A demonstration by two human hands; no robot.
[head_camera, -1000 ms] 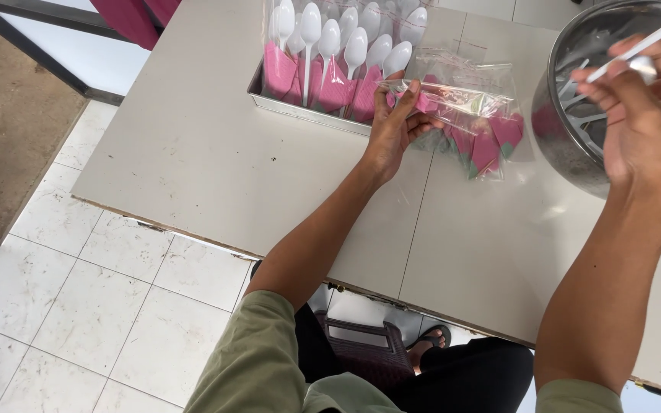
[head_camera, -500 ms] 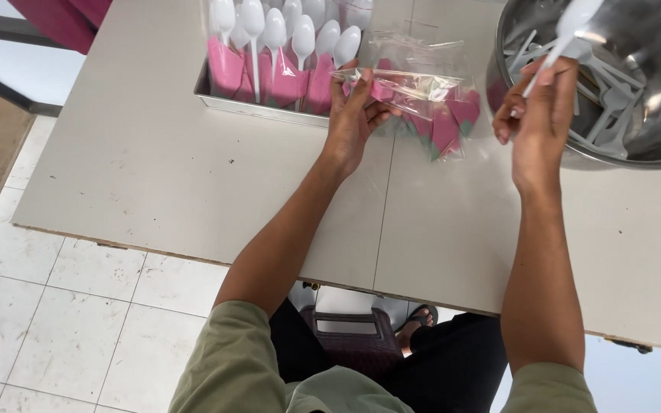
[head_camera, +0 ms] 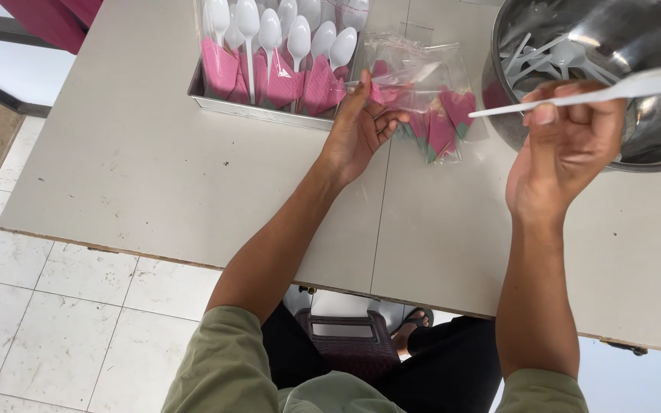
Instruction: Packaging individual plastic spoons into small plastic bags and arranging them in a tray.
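Note:
My left hand (head_camera: 359,128) grips a clear plastic bag (head_camera: 421,84) with a folded pink napkin inside, held over a small pile of the same packed bags (head_camera: 439,130) on the grey table (head_camera: 154,176). My right hand (head_camera: 568,149) pinches a white plastic spoon (head_camera: 613,92) by its handle, the handle tip pointing left toward the bag. The spoon's bowl end reaches over the steel bowl (head_camera: 656,145), which holds several more white spoons (head_camera: 552,57).
A metal tray (head_camera: 258,111) at the table's far side holds rows of bagged white spoons with pink napkins (head_camera: 277,53). The table's near edge runs above white floor tiles (head_camera: 47,321). My legs and a dark stool (head_camera: 350,336) show below.
My right hand has lifted a spoon out of the steel bowl and brought it down and left toward the bag. My left hand has kept its hold on the bag.

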